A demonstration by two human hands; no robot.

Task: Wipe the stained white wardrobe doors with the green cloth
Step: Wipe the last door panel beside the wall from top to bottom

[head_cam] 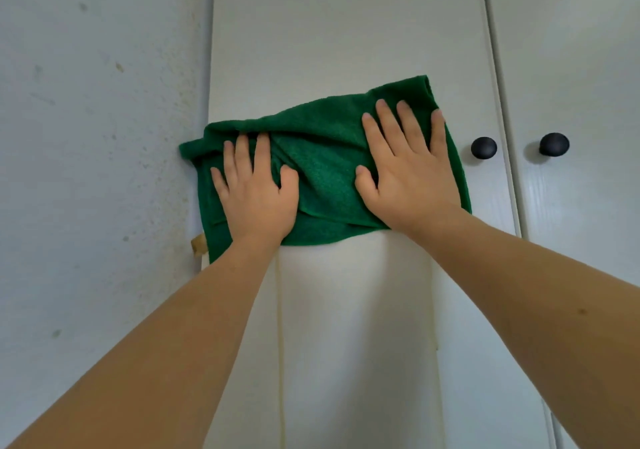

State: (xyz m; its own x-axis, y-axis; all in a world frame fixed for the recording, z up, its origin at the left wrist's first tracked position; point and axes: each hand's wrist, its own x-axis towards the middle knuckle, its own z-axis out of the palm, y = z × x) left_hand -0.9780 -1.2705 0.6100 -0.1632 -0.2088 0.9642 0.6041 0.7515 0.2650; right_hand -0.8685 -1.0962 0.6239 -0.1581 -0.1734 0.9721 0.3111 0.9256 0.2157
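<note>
— Two hands flat on the green cloth (322, 171), mid-frame, against the left wardrobe door (346, 32)?

— Confirmed. Left hand (256, 192) and right hand (405, 171) lie with fingers straight and spread, pressing, gripping nothing.

— Recommendation?

— Keep even palm pressure, smooth the bunched centre fold, and work down toward the yellowish streak (280, 327) at lower centre, staying off the black knob (483, 148).

1 head-worn view looks forward, tilted slightly up, at the white wardrobe door (346, 32) from arm's reach, its left edge beside the wall (86, 136).
</note>
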